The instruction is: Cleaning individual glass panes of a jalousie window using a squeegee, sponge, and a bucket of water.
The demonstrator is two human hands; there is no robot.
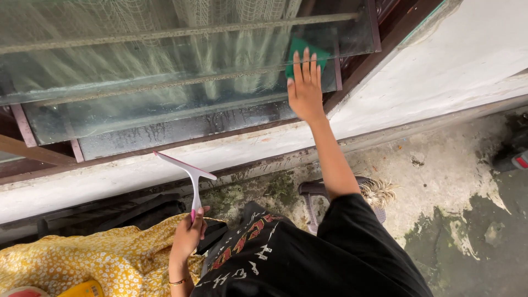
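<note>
1. Head view shows our right hand (306, 91) stretched up with fingers spread flat, pressing a green cloth (306, 54) against the window glass (165, 82) near the pane's upper right corner
2. Only the cloth's top edges show past our fingertips; the palm pins it rather than clasping it
3. Our left hand (188, 235) is low, near the bottom edge of the view, closed around the handle of a white squeegee (190, 173)
4. Its blade tilts upward, clear of the glass, in front of the white sill (137, 173)
5. Streaks of water run down the lower pane
6. Yellow flowered fabric (82, 258) lies beside our left wrist
</note>
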